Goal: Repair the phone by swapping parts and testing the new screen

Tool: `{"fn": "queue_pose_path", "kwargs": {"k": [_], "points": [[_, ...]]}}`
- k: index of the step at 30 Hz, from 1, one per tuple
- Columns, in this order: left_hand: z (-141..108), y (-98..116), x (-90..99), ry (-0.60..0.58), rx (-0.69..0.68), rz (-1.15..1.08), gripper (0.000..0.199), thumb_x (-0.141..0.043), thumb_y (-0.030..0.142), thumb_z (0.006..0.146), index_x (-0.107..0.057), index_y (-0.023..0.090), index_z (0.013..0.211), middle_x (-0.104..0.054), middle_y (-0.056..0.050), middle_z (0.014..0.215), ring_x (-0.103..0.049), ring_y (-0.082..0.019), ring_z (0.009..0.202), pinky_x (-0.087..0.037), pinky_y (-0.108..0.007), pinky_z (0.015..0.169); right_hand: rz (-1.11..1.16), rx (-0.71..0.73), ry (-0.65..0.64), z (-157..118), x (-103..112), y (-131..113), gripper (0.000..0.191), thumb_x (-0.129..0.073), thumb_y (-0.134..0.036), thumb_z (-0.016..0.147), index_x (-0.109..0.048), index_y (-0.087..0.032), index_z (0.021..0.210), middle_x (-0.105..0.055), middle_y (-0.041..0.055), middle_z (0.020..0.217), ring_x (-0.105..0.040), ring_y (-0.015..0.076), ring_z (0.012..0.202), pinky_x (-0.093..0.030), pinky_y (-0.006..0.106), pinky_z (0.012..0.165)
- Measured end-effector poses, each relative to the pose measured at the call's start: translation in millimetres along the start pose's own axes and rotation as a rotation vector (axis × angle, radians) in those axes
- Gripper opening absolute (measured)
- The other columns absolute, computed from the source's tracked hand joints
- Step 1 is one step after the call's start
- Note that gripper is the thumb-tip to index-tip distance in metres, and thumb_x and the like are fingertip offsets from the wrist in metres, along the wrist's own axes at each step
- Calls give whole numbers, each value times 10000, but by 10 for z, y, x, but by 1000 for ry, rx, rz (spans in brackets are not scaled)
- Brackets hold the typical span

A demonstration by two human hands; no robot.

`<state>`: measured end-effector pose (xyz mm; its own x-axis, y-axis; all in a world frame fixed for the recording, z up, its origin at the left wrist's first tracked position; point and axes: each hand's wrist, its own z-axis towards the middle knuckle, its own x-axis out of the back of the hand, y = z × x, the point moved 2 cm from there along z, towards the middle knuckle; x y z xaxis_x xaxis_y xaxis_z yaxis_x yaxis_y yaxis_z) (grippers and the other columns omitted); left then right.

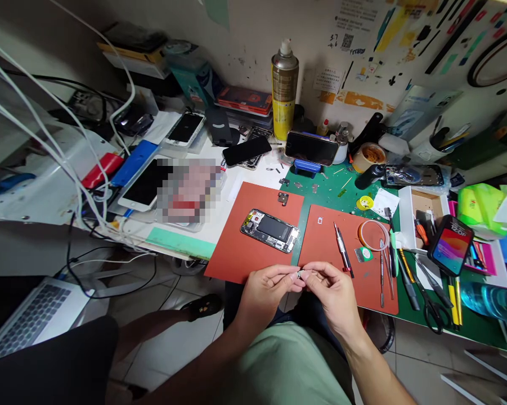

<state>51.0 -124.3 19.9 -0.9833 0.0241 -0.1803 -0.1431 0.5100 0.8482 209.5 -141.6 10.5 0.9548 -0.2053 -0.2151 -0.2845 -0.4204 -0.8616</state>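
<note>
My left hand (269,289) and my right hand (330,289) meet at the front edge of the bench, fingertips pinched together on a tiny part (300,274). It looks light and dark, but my fingers cover most of it. Just beyond them an opened phone (270,230) lies on the left orange mat (232,253), its battery and inner parts exposed. Above the phone rests a small dark metal piece (283,198). On the right orange mat (321,242) lie a precision screwdriver (342,249), a small pale piece (319,220) and a clear ring-shaped roll (373,235).
Tweezers (391,267), scissors (436,312) and several tools crowd the right side, near a lit phone (451,245). A spray can (284,90) stands at the back beside a propped phone (311,148). White cables (73,169) hang at left. Another person's leg (152,332) shows below.
</note>
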Motion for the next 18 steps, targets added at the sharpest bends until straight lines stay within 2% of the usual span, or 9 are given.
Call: {"fn": "queue_pose_path", "kwargs": {"k": [7, 10, 13, 15, 16, 18], "points": [[29, -28, -14, 14, 9, 4, 195, -815, 328, 796, -762, 157, 872, -807, -57, 738, -789, -208, 684, -661, -293, 696, 28, 49, 38, -53, -24, 67, 363, -919, -473, 789, -823, -234, 1044, -778, 46, 875, -718, 170, 766, -612, 284, 721], [-5, -103, -64, 44, -38, 7, 181, -793, 323, 837, -744, 156, 887, -808, -58, 781, -792, -203, 713, -657, -288, 719, -4, 73, 68, -82, -64, 114, 296, -900, -471, 812, -837, -220, 956, -770, 56, 911, -722, 191, 830, -612, 301, 767], [-35, -147, -64, -45, -66, 44, 190, -740, 326, 911, -738, 156, 997, -815, -73, 849, -803, -225, 758, -674, -332, 743, -26, 105, 112, -89, -67, 155, 276, -879, -473, 836, -829, -211, 906, -775, 65, 947, -723, 200, 878, -606, 301, 797], [-6, -47, 50, -90, -201, 226, 212, -685, 317, 971, -742, 166, 1108, -827, -96, 972, -810, -238, 835, -681, -365, 788, 3, 107, 132, -88, -31, 167, 297, -860, -485, 858, -809, -209, 956, -784, 74, 966, -733, 201, 852, -620, 321, 793], [31, 56, 146, -83, -322, 376, 221, -657, 306, 997, -743, 176, 1154, -825, -106, 1054, -809, -244, 902, -676, -381, 839, 18, 106, 136, -90, -4, 166, 312, -851, -490, 868, -796, -205, 981, -787, 79, 961, -735, 199, 817, -627, 331, 775], [143, 328, 371, -24, -654, 763, 240, -651, 298, 1020, -742, 192, 1215, -783, -122, 1252, -751, -276, 1157, -589, -451, 1073, 31, 108, 147, -99, 61, 155, 340, -841, -496, 877, -775, -194, 1019, -783, 81, 912, -725, 190, 729, -632, 333, 709]]}}
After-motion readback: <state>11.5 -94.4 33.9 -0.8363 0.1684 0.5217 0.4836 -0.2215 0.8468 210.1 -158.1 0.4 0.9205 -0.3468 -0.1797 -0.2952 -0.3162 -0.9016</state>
